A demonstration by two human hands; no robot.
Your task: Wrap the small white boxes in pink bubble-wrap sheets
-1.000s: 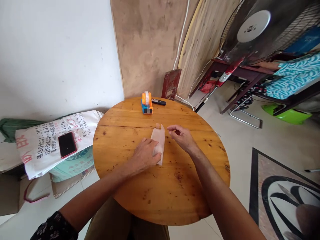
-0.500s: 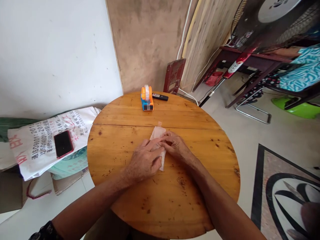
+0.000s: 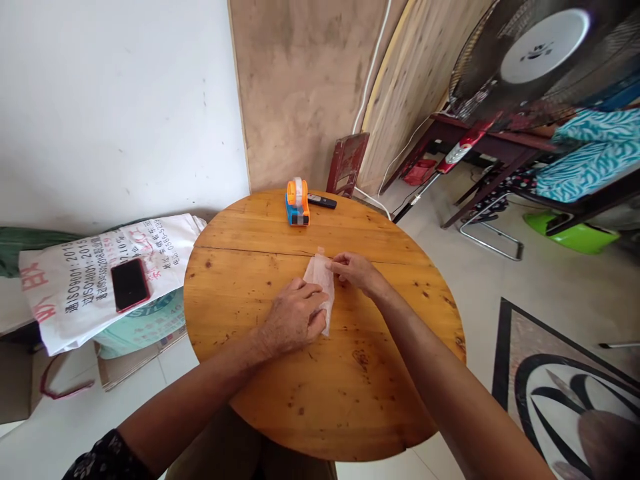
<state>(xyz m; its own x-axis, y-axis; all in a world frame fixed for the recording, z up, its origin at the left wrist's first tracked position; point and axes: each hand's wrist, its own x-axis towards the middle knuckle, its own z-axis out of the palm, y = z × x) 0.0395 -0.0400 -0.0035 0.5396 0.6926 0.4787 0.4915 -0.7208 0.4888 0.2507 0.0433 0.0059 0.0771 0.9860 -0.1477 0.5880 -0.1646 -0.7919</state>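
A thin, whitish folded paper (image 3: 319, 272), tissue-like, lies lengthwise on the round wooden table (image 3: 270, 413). My left hand (image 3: 295, 313) rests over its left and lower part, fingers bent and thumb near the lower end, holding it against the wood. At the paper's upper right edge, my right hand (image 3: 356, 273) has thumb and forefinger closed in a pinch. A small pale piece of tape (image 3: 321, 250) shows just above the paper's top end. Farther back stands an orange and blue tape dispenser (image 3: 298, 202) with a clear roll.
A black remote (image 3: 322, 201) lies behind the dispenser. Left of the table, a red-edged phone (image 3: 130, 285) rests on a white printed sack (image 3: 65, 293). A red chair (image 3: 347, 163) stands behind. At right are a standing fan (image 3: 545, 47) and a person in blue patterned clothing (image 3: 590, 160).
My right hand has moved away from my left fingers to the paper's upper right edge, uncovering more of the paper. My left hand stays on the paper. The view has shifted slightly.
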